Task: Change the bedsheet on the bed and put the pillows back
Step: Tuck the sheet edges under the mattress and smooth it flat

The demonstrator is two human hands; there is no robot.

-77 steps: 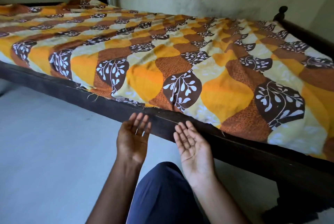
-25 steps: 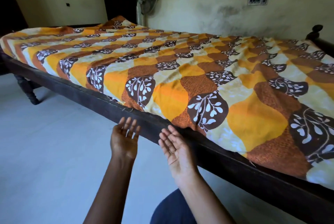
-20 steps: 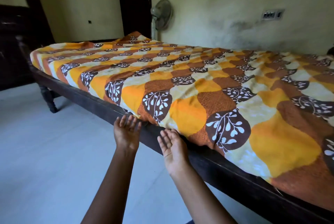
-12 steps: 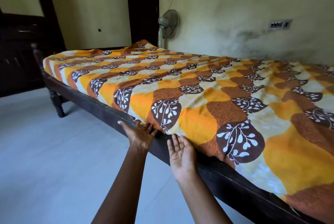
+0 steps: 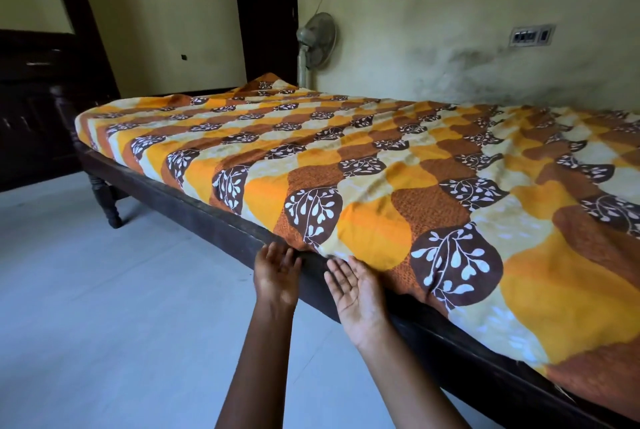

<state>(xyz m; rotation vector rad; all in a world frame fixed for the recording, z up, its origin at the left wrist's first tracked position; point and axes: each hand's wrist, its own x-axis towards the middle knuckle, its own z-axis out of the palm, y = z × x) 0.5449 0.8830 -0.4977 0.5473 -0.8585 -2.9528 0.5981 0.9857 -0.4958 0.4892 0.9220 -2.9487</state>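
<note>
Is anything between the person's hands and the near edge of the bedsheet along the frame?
Nothing visible stands between them. The left hand and right hand, fingers straight, are right at the lower edge of the bedsheet where it meets the dark bed frame. Whether the fingertips touch the cloth is unclear.

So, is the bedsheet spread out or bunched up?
Spread out: the bedsheet lies flat across the visible bed, only lightly wrinkled at the right.

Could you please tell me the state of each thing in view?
Bedsheet: spread over the bed, rumpled toward the far right.
Left hand: open, fingertips at the bedsheet's near edge.
Right hand: open, palm up, fingertips at that edge.
Pedestal fan: upright; running or not, cannot tell.
</note>
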